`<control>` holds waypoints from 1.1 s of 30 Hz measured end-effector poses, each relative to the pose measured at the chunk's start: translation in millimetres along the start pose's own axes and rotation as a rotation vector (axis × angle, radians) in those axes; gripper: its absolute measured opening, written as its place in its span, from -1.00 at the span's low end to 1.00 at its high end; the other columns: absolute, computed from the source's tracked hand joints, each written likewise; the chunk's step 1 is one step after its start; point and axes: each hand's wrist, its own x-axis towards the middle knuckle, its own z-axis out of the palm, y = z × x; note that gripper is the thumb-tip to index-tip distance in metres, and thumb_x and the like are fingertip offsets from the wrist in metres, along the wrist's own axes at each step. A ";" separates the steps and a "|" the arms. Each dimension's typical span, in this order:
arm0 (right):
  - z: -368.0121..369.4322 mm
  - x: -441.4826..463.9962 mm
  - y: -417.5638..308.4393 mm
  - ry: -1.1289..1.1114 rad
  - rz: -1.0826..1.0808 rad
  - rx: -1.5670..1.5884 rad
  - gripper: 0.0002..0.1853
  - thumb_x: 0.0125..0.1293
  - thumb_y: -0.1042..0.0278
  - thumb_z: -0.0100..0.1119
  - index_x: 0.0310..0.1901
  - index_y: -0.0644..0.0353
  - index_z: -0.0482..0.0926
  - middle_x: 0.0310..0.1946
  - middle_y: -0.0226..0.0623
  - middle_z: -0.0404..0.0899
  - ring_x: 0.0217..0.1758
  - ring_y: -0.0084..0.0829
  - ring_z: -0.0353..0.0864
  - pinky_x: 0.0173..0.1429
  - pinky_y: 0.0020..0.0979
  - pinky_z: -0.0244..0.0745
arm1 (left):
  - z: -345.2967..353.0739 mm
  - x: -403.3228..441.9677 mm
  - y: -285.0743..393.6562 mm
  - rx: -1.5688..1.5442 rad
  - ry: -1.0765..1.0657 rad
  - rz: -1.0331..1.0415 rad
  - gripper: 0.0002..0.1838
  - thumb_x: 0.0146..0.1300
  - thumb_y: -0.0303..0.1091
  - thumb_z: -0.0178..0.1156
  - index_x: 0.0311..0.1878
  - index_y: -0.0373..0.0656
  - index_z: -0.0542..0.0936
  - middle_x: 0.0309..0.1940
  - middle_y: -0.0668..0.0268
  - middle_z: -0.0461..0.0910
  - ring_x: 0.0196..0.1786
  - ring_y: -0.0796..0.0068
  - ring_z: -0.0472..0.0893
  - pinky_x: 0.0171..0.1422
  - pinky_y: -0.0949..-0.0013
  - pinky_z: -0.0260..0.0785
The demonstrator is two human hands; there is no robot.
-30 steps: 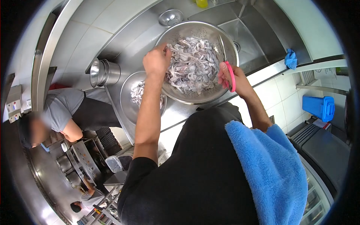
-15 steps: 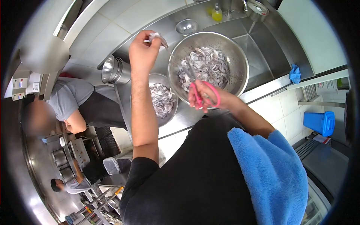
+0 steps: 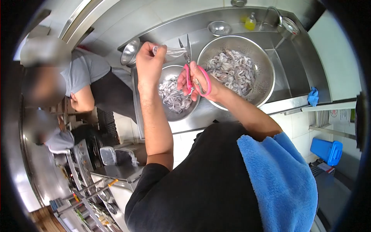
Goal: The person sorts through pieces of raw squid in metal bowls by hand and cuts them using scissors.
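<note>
My left hand (image 3: 150,60) pinches a pale, stringy piece of seafood (image 3: 174,52), its strands stretching right toward the scissors. The pink-handled scissors (image 3: 188,58) are in my right hand (image 3: 199,83), their blades spread apart and pointing up near the strands. Below both hands sits a smaller steel bowl (image 3: 194,106) of greyish-white seafood pieces (image 3: 174,96). To the right a large perforated colander (image 3: 265,58) bears a bigger heap of similar tentacle-like pieces (image 3: 232,71). My right forearm crosses its lower left rim.
Behind the colander are a small steel bowl (image 3: 219,28), a yellow soap bottle (image 3: 250,22) and a faucet (image 3: 273,9). A blue cloth (image 3: 313,96) lies at the sink's right edge. One person in grey (image 3: 87,69) stands close at left, another person (image 3: 60,139) farther off.
My left hand has lifted a piece out of the colander. My right hand has moved left with the scissors, from the colander to beside that piece. The view has shifted.
</note>
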 end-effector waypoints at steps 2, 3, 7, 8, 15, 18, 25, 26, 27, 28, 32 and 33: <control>6.8 2.6 4.4 -0.022 0.010 -0.049 -0.12 0.49 -0.64 -0.45 -0.02 0.12 0.56 -0.19 -0.29 0.66 -0.31 -0.54 0.62 -0.44 -0.49 0.56 | -14.6 -11.2 -9.9 -0.119 0.027 -0.051 -0.83 0.35 -0.45 0.36 -0.32 -0.22 0.55 -0.30 0.31 0.65 -0.44 0.69 0.50 -0.33 0.49 0.43; 10.8 3.1 5.7 -0.018 0.024 -0.081 -0.14 0.52 -0.61 -0.45 0.00 0.12 0.55 -0.18 -0.29 0.66 -0.31 -0.57 0.62 -0.43 -0.52 0.54 | -23.1 -15.1 -18.9 -0.187 0.025 -0.066 -0.82 0.38 -0.49 0.33 -0.33 -0.18 0.52 -0.22 0.24 0.68 -0.41 0.68 0.53 -0.26 0.45 0.48; 21.3 14.9 15.9 -0.055 0.046 -0.141 -0.16 0.53 -0.59 -0.42 0.01 0.12 0.55 -0.19 -0.31 0.64 -0.30 -0.59 0.60 -0.43 -0.54 0.53 | -52.0 -33.5 -46.7 -0.421 -0.028 -0.162 -0.94 0.44 -0.51 0.21 -0.16 -0.16 0.52 -0.08 0.12 0.71 -0.24 0.42 0.65 -0.06 0.29 0.55; 23.4 17.4 16.9 -0.065 0.044 -0.162 -0.17 0.54 -0.58 -0.42 0.00 0.12 0.55 -0.19 -0.31 0.63 -0.30 -0.59 0.60 -0.43 -0.54 0.52 | -57.6 -37.1 -49.9 -0.485 -0.022 -0.187 -0.94 0.44 -0.52 0.20 -0.13 -0.15 0.51 -0.08 0.13 0.70 -0.23 0.40 0.65 -0.05 0.28 0.55; 41.4 27.1 28.9 -0.102 0.067 -0.186 -0.20 0.58 -0.53 -0.42 -0.09 0.14 0.54 -0.33 -0.32 0.60 -0.45 -0.63 0.50 -0.51 -0.58 0.30 | -82.0 -56.4 -69.3 -0.574 -0.156 -0.217 -0.54 0.48 -0.44 0.15 0.41 -0.19 0.48 -0.07 0.28 0.58 -0.21 0.49 0.52 -0.07 0.41 0.37; 45.5 29.5 34.6 -0.132 0.102 -0.142 -0.19 0.58 -0.53 -0.42 -0.15 0.14 0.54 -0.37 -0.31 0.59 -0.50 -0.63 0.45 -0.55 -0.59 0.23 | -86.2 -63.2 -75.4 -0.596 -0.300 -0.259 -0.49 0.51 -0.35 0.20 0.47 -0.21 0.46 -0.10 0.35 0.55 -0.21 0.54 0.48 -0.07 0.43 0.34; 51.5 33.2 39.5 -0.171 0.157 -0.056 -0.17 0.53 -0.59 -0.36 -0.35 0.12 0.51 -0.56 -0.34 0.49 -0.64 -0.61 0.31 -0.59 -0.56 0.14 | -85.5 -61.5 -110.8 -0.749 -0.506 -0.268 -0.77 0.62 -0.24 0.17 0.13 -0.15 0.64 -0.37 0.51 0.44 -0.37 0.69 0.32 -0.28 0.54 0.19; 51.3 33.9 41.5 -0.163 0.159 -0.043 -0.17 0.53 -0.59 -0.35 -0.37 0.12 0.50 -0.58 -0.35 0.48 -0.66 -0.60 0.29 -0.59 -0.56 0.14 | -85.3 -61.4 -114.1 -0.779 -0.521 -0.269 -0.80 0.62 -0.24 0.17 0.07 -0.15 0.64 -0.38 0.51 0.44 -0.38 0.69 0.31 -0.29 0.54 0.19; 51.4 34.3 43.7 -0.155 0.161 -0.030 -0.17 0.54 -0.59 -0.35 -0.38 0.12 0.49 -0.59 -0.36 0.47 -0.67 -0.60 0.28 -0.59 -0.55 0.14 | -85.0 -62.5 -117.0 -0.785 -0.507 -0.286 -0.81 0.62 -0.23 0.18 0.02 -0.14 0.64 -0.38 0.51 0.44 -0.39 0.69 0.31 -0.30 0.54 0.18; 51.1 34.3 45.7 -0.146 0.163 -0.015 -0.18 0.54 -0.58 -0.34 -0.40 0.12 0.48 -0.61 -0.37 0.45 -0.68 -0.59 0.26 -0.59 -0.54 0.14 | -84.3 -63.9 -119.8 -0.789 -0.493 -0.303 -0.82 0.61 -0.22 0.18 -0.02 -0.13 0.63 -0.39 0.51 0.44 -0.39 0.70 0.31 -0.30 0.54 0.18; 49.3 34.1 53.4 -0.098 0.198 -0.013 -0.20 0.57 -0.54 -0.33 -0.42 0.11 0.45 -0.65 -0.39 0.40 -0.70 -0.58 0.23 -0.58 -0.52 0.14 | -80.8 -68.4 -128.4 -0.755 -0.432 -0.351 -0.79 0.60 -0.19 0.21 -0.08 -0.14 0.66 -0.42 0.52 0.44 -0.41 0.71 0.31 -0.31 0.53 0.18; 47.9 34.1 55.5 -0.085 0.214 -0.020 -0.21 0.57 -0.53 -0.32 -0.42 0.11 0.45 -0.67 -0.38 0.39 -0.70 -0.58 0.22 -0.58 -0.52 0.14 | -81.0 -69.4 -130.9 -0.732 -0.422 -0.369 -0.79 0.59 -0.20 0.22 -0.09 -0.14 0.67 -0.43 0.53 0.44 -0.42 0.71 0.31 -0.31 0.54 0.18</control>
